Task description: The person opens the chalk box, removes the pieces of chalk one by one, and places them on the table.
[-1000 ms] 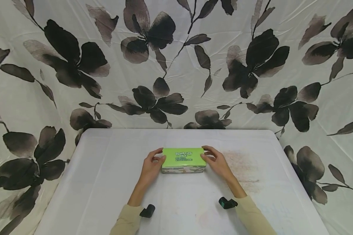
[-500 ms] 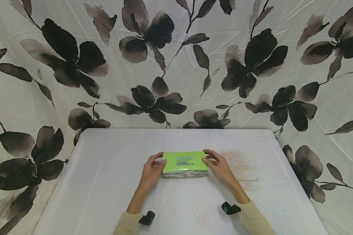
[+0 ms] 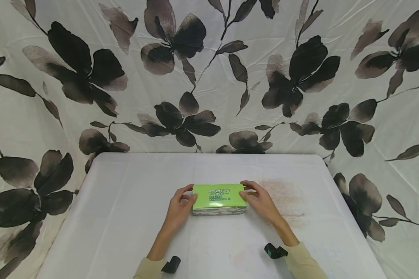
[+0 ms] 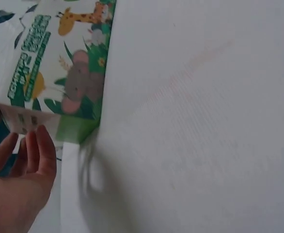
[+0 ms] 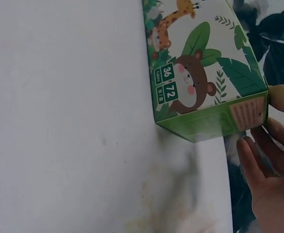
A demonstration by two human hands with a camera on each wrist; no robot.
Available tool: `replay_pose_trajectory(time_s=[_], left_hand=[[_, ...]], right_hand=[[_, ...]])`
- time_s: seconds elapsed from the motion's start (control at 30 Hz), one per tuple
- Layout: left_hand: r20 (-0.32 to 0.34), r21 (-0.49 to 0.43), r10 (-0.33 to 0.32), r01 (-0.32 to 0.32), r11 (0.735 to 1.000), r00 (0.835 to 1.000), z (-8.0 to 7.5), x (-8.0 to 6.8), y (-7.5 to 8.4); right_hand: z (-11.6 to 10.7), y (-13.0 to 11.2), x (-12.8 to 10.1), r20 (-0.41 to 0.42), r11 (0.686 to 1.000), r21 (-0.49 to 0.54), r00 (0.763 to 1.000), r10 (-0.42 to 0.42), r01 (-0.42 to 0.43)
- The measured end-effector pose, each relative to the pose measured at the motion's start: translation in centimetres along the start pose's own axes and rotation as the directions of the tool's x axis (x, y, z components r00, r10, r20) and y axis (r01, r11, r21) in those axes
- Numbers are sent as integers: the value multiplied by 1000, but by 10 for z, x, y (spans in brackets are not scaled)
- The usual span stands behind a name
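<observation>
Between both hands is a cardboard box (image 3: 219, 203) with a bright green top and printed lettering. My left hand (image 3: 179, 205) holds its left end, thumb near the front corner and fingers toward the back. At the opposite end my right hand (image 3: 260, 201) grips in the same manner. A giraffe and an elephant decorate the long side of the box (image 4: 79, 68) in the left wrist view, where the left hand (image 4: 28, 167) has its fingertips at the end panel. The right wrist view shows a bear and the numbers 36 and 72 on the box (image 5: 195, 80), with the right hand (image 5: 273, 160) at its end.
A white-covered table (image 3: 125, 217) lies beneath, with a reddish-brown smear (image 3: 283, 201) to the right of the box. Behind the table's far edge hangs a floral cloth (image 3: 202, 77). Dark wrist cameras (image 3: 276, 251) sit at the sleeves.
The box has moved a little toward the person, with both hands keeping their grip on its ends. The head view has shifted slightly.
</observation>
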State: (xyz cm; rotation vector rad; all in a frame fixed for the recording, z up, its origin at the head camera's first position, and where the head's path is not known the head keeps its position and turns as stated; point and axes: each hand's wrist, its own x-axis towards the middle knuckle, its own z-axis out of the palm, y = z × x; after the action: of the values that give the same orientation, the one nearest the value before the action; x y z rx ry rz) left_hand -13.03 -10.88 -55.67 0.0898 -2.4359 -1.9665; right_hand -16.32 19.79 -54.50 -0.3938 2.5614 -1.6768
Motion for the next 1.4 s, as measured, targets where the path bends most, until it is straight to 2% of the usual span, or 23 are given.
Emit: replay_pose_trajectory(time_s=[0.1,0.23,0.37,0.53,0.67,0.83,0.97,1.03,1.13,1.2,1.27,1.4], left_hand=[[47,31,15,-17,999,999,-2,-1,-4],[128,68,40,-49,996,991,-4,-2,-9],[190,113,36,-59,992,981,-4,0,-13],[245,135,21,-55,989,969,-6,3,-15],[255,120,40,-72,990,966,-8,5,-15],[257,94,42,-68,993,965,-9,7,-16],[254,92,42,-67,993,966,-8,8,-18],[249,93,50,-76,993,967,-8,8,-20],[241,92,66,-90,992,968,-8,8,-21],[237,86,71,-94,992,969,-9,8,-22],[236,81,73,-94,992,969,-9,8,-22],[237,84,75,-97,992,969,-8,9,-22]], right_hand=[[-1,-4,4,7,991,-111,997,-80,80],[0,-12,11,49,955,-233,983,-178,184],[3,-23,17,126,929,-263,964,-235,261],[9,-37,24,243,912,-286,943,-226,292],[14,-47,29,331,888,-321,918,-219,328],[17,-55,32,405,828,-412,891,-207,380],[18,-61,34,432,761,-490,877,-211,425],[18,-63,36,441,716,-527,867,-231,459],[17,-64,40,463,651,-559,844,-270,514],[16,-66,42,482,621,-562,826,-291,547],[15,-66,45,503,608,-554,811,-300,569],[10,-69,51,541,616,-528,790,-288,585]])
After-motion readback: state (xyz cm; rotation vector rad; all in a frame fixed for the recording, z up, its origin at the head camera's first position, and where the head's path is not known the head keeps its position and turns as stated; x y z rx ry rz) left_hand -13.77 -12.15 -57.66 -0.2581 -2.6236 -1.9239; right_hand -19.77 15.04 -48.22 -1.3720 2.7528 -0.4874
